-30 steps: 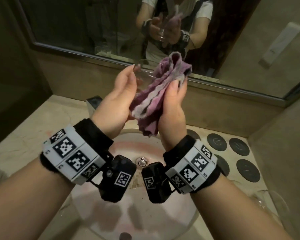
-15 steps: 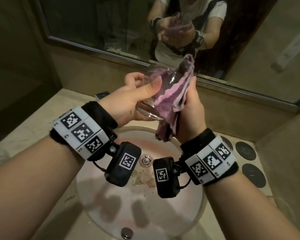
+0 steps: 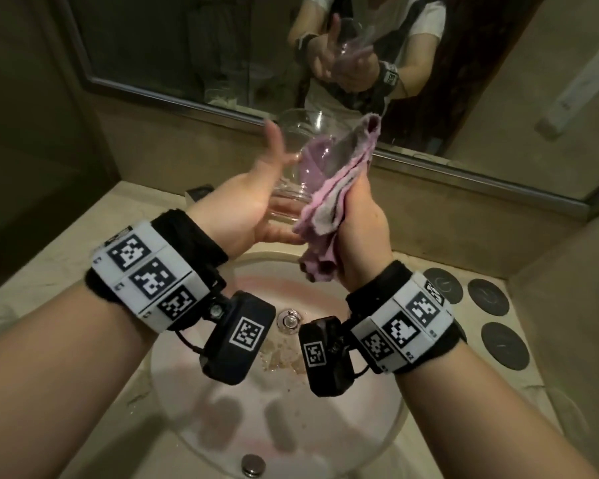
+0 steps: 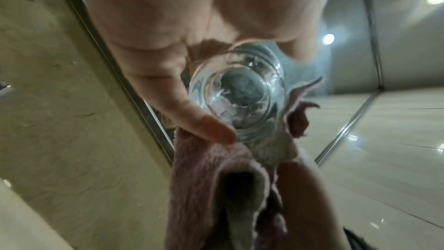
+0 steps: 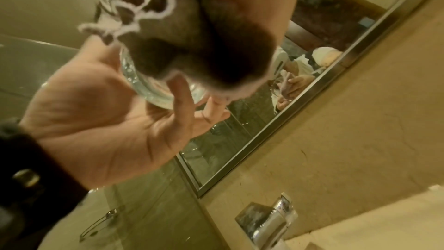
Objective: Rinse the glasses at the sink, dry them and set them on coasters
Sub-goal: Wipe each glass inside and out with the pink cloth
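While the left hand (image 3: 253,205) steadies a clear glass (image 3: 300,160) above the sink (image 3: 377,423), a purple cloth (image 3: 329,209) wipes it
Left grip spread, fingers straight against the glass; right hand (image 3: 362,233) pinches the cloth; dark coasters (image 3: 488,297) lie on the surface at right

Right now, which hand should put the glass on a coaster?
Probably the left hand: it cradles the glass, while the right hand grips the purple cloth. The coasters lie to the right, though.
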`<control>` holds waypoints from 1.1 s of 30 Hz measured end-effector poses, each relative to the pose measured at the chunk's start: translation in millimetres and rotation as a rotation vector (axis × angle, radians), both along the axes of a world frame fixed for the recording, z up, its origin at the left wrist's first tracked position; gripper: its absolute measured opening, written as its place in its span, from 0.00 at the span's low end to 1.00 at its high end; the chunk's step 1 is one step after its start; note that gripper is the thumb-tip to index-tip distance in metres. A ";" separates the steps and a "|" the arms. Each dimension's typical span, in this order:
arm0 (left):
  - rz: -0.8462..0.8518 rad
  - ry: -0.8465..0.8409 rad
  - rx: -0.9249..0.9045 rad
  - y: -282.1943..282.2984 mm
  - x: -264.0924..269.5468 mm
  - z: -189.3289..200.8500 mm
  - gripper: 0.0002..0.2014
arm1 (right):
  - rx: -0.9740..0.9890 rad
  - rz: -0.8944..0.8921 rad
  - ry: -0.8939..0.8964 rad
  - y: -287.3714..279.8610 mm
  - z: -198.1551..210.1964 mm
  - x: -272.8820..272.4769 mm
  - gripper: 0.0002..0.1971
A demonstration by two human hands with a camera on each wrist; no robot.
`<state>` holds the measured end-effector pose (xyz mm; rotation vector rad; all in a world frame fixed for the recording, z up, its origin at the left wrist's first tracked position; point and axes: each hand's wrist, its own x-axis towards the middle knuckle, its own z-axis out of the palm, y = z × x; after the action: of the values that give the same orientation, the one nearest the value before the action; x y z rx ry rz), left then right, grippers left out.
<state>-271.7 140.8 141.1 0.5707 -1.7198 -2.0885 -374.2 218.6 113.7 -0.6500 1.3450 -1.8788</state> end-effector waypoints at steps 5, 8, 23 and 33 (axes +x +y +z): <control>0.035 0.029 0.081 2.1 2.5 -12.2 0.45 | 0.170 -0.100 0.359 12.5 -5.2 -8.9 0.16; 0.033 0.023 0.099 1.5 8.0 -18.9 0.34 | 0.202 -0.170 0.352 22.5 2.6 -22.7 0.09; 0.104 0.095 0.378 -12.8 28.5 -33.4 0.20 | 0.165 0.530 0.673 42.3 53.0 -39.9 0.41; -0.123 0.087 0.378 -17.0 29.1 -29.7 0.23 | 0.283 0.691 1.049 30.0 49.2 -31.3 0.34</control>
<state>-242.7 123.8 111.4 0.4788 -1.3493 -2.5089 -405.4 248.6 162.8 -1.8008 1.6168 -0.7280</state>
